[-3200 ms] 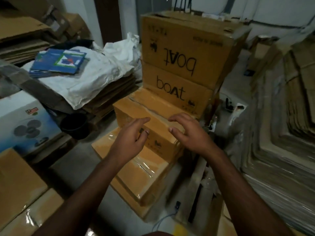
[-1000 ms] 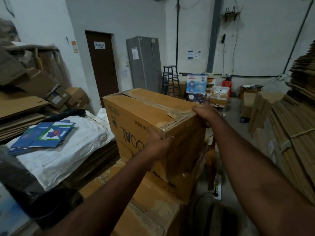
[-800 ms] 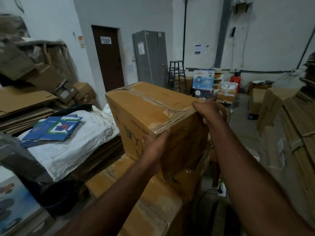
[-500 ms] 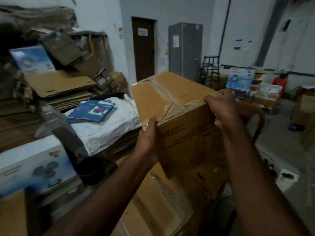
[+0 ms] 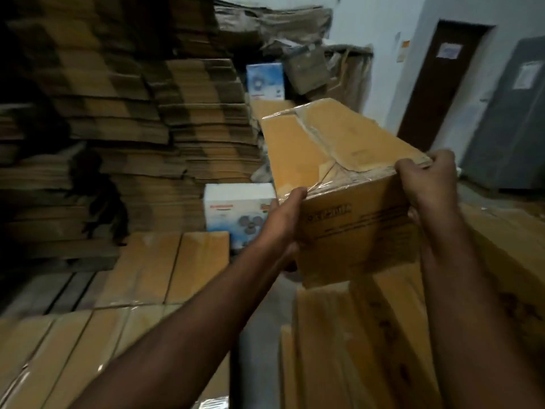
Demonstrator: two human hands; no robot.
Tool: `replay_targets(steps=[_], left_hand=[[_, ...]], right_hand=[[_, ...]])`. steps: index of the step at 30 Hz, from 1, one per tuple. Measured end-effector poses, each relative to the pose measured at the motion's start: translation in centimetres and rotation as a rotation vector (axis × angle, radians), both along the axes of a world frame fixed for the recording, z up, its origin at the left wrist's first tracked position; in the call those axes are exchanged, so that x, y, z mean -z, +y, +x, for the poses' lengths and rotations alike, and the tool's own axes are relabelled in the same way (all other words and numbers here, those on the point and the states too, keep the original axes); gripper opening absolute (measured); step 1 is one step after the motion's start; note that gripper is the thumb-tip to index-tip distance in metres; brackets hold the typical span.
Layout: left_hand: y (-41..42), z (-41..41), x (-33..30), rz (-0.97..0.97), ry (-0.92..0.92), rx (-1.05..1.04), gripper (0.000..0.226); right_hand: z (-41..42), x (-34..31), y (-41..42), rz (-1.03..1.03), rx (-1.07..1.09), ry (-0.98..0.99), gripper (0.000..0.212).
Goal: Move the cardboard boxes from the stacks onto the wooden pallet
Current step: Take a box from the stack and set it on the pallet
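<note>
Ahead of you, dim light: flattened cardboard stacks (image 5: 124,137) fill the left; white wall (image 5: 380,54), dark brown door (image 5: 442,81) and grey metal cabinet (image 5: 513,119) at right.

Counted: one carried cardboard box (image 5: 339,172), two hands (image 5: 283,219) (image 5: 427,178), two white fan cartons (image 5: 236,211) (image 5: 265,81), one brown door (image 5: 439,84), one grey cabinet (image 5: 513,119). Flattened cardboard stacks (image 5: 118,113) uncountable.

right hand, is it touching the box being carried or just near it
Touching. The head view shows the right hand with fingers curled over the near right top corner of the cardboard box, while the left hand grips the near left edge.
</note>
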State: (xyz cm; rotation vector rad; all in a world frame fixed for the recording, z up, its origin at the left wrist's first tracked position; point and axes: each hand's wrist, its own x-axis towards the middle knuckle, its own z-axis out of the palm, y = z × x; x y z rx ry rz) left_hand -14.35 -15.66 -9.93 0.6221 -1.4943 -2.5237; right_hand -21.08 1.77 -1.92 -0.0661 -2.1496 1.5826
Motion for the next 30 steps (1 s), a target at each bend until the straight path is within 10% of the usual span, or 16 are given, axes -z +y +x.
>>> replay_targets(steps=[17, 30], left_hand=[[-33.1, 26.1, 6.6, -0.059, -0.209, -0.679, 0.051], [-49.5, 33.8, 10.6, -0.137, -0.359, -0.827, 0.033]], right_hand=[[16.5, 10.6, -39.8, 0.08, -0.568, -0.141, 0.04], [22.7, 19.2, -58.1, 0.07, -0.73, -0.283, 0.031]])
